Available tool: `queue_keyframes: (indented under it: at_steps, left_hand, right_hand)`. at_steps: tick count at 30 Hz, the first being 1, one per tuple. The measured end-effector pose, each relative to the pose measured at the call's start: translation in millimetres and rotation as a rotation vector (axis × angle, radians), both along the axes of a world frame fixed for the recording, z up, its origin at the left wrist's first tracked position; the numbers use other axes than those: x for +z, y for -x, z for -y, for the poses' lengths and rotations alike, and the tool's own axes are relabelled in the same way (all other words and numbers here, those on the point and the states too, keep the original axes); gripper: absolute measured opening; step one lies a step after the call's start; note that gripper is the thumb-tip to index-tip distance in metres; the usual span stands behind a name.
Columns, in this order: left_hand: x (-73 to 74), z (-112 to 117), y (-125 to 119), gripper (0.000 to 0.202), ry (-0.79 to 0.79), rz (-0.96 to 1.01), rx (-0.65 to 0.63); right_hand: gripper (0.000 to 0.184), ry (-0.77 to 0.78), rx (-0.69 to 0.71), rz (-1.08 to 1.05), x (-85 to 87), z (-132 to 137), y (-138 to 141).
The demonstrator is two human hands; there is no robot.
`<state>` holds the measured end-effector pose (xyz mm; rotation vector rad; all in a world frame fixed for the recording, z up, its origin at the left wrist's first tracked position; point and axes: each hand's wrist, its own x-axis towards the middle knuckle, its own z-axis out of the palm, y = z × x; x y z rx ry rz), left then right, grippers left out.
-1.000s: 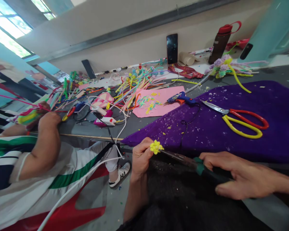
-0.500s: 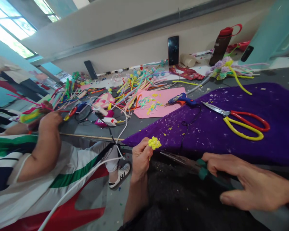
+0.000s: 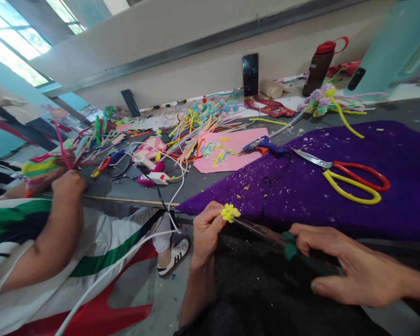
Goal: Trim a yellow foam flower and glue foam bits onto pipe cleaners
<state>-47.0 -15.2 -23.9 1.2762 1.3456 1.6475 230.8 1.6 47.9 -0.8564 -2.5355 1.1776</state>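
My left hand (image 3: pixel 206 231) is closed in a pinch on a small fuzzy yellow flower (image 3: pixel 230 213), held just off the near edge of the table. In my right hand (image 3: pixel 350 263) are dark green-handled scissors (image 3: pixel 266 232), their blades pointing left. The blade tips reach the lower right side of the flower; whether they touch it I cannot tell. Part of the handles is hidden by my fingers and lost against dark clothing. Beyond my hands, a purple cloth (image 3: pixel 381 154) speckled with scraps carries red-and-yellow-handled scissors (image 3: pixel 353 179).
A blue glue gun (image 3: pixel 266 146) rests between the pink sheet (image 3: pixel 245 140) and the cloth. Pipe cleaners (image 3: pixel 196 126) are heaped behind. A white cable (image 3: pixel 126 247) hangs at left, near a co-worker's arm (image 3: pixel 52 228). A dark bottle (image 3: pixel 318 70) stands at the back.
My left hand has tilted the yellow flower rightward, and the scissors have shifted slightly left, closing the gap between them. The co-worker's hands have moved a little left.
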Motion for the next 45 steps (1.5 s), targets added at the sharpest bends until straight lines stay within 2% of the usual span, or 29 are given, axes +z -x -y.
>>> queue_keyframes:
  at_steps: [7,16,24,37,45]
  left_hand:
    - [1.4,-0.3,3.0,0.005,-0.013,-0.047,-0.043]
    - [3.4,-0.1,4.4,0.004,0.004,-0.105,-0.059]
    - [2.6,-0.5,4.9,0.005,-0.039,-0.142,-0.058]
    - [-6.1,-2.0,1.2,0.008,-0.062,-0.046,-0.117]
    - [-6.5,-2.8,-1.5,0.007,-0.050,-0.043,-0.100]
  right_hand:
    - [0.017,-0.008,-0.013,-0.042,-4.0,0.5,-0.2]
    - [0.015,-0.006,0.017,0.021,-3.2,-0.8,0.9]
    - [0.014,-0.002,0.001,-0.031,-7.5,0.5,2.1]
    - [0.014,-0.007,0.023,-0.074,-14.8,0.9,4.0]
    - [0.010,0.096,0.085,-0.047,-19.5,-2.3,-0.2]
